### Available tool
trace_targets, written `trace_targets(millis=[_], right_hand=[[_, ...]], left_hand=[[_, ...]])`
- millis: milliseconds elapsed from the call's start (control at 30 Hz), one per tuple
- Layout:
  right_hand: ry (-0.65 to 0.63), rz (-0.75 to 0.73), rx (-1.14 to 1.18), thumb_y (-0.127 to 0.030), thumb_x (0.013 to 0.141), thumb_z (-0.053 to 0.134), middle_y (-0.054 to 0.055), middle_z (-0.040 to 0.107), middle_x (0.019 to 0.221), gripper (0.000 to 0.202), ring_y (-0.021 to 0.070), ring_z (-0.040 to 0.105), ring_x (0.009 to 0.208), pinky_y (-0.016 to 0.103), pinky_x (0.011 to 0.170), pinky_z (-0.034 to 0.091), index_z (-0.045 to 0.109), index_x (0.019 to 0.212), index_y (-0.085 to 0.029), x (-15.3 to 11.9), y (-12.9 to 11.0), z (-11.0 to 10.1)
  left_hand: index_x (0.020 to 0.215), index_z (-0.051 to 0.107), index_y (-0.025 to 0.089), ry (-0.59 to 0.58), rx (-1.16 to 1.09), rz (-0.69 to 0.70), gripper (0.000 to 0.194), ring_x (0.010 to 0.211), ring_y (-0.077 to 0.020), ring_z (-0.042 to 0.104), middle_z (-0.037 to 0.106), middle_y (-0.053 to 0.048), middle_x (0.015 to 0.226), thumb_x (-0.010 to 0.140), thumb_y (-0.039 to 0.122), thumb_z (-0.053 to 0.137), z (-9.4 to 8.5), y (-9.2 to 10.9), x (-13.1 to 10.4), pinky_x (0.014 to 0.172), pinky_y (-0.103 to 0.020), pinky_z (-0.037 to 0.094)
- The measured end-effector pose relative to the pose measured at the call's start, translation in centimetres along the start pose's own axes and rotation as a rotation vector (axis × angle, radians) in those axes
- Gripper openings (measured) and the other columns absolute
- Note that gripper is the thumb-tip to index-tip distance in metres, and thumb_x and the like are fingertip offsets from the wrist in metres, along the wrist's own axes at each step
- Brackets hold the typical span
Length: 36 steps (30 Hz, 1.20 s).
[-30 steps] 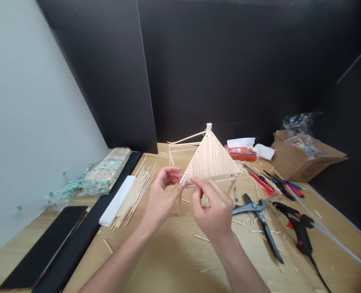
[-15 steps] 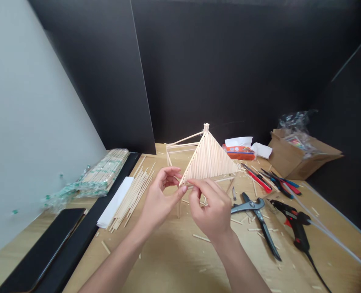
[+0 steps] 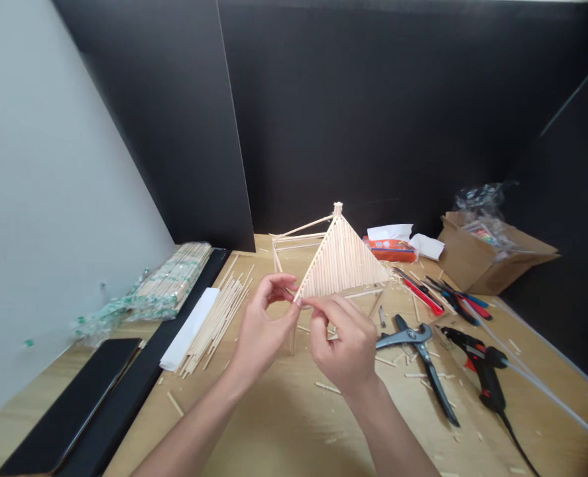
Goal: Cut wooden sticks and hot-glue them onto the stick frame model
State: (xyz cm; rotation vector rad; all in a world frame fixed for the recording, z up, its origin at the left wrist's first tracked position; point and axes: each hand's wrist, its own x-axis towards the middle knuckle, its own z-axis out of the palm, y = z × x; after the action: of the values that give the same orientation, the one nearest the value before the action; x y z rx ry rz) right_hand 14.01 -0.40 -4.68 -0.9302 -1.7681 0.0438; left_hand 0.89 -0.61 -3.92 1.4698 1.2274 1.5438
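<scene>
Your left hand pinches stick roof corner, grip narrow; brace it. Right hand: grip unclear; press lightly.

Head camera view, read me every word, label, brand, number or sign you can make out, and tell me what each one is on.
No text can be read for certain.
Orange packet: printed marks, too small and blurred to read.
Clear wrapping around the bundled sticks: green marks, too blurred to tell whether they are letters.
Colorful package in the cardboard box: too small and blurred to read.
Stick model: no writing visible.
</scene>
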Motion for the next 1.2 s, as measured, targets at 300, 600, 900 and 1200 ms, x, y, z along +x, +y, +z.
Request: trace_targets(millis=[300, 600, 900, 1200], right_hand=[[-0.013, 0.004, 0.004, -0.004, 0.076, 0.046, 0.005, 0.069, 0.073, 0.028, 0.0171, 0.062, 0.068, 0.030, 0.067, 0.046, 0.069, 0.086, -0.016, -0.2, 0.0, 0.1], [-0.084, 0.010, -0.162, -0.008, 0.079, 0.048, 0.003, 0.067, 0.070, 0.023, 0.0167, 0.061, 0.066, 0.030, 0.066, 0.047, 0.067, 0.087, -0.018, -2.9, 1.9, -4.7], [-0.281, 1.032, -0.497, -0.046, 0.076, 0.050, 0.005, 0.072, 0.073, 0.026, 0.0285, 0.067, 0.064, 0.039, 0.056, 0.050, 0.065, 0.085, -0.028, -16.2, 12.2, -17.2], [-0.179, 1.014, -0.824, -0.066, 0.073, 0.048, 0.025, 0.063, 0.100, 0.059, 0.0417, 0.062, 0.095, 0.051, 0.078, 0.049, 0.055, 0.101, -0.014, -17.4, 15.8, -19.3]], left_hand=[[0.095, 0.056, 0.020, 0.030, -0.097, -0.044, 0.021, 0.085, -0.0138, 0.056, 0.059, -0.001, 0.092, 0.076, 0.018, 0.066, 0.2, -0.3, 0.2, 0.080, -0.027, 0.044], [0.096, 0.056, 0.019, 0.012, -0.056, -0.036, 0.021, 0.084, -0.0146, 0.056, 0.060, -0.003, 0.093, 0.077, 0.020, 0.064, 0.1, -0.5, 0.2, 0.081, -0.029, 0.043], [0.097, 0.057, 0.019, 0.019, -0.032, 0.005, 0.022, 0.084, -0.0152, 0.056, 0.060, -0.003, 0.093, 0.077, 0.019, 0.064, 0.1, -0.6, 0.1, 0.083, -0.030, 0.044], [0.097, 0.055, 0.020, 0.095, 0.028, 0.026, 0.016, 0.087, -0.0153, 0.055, 0.059, -0.003, 0.097, 0.082, 0.022, 0.061, 0.9, -0.5, -0.6, 0.084, -0.030, 0.043]])
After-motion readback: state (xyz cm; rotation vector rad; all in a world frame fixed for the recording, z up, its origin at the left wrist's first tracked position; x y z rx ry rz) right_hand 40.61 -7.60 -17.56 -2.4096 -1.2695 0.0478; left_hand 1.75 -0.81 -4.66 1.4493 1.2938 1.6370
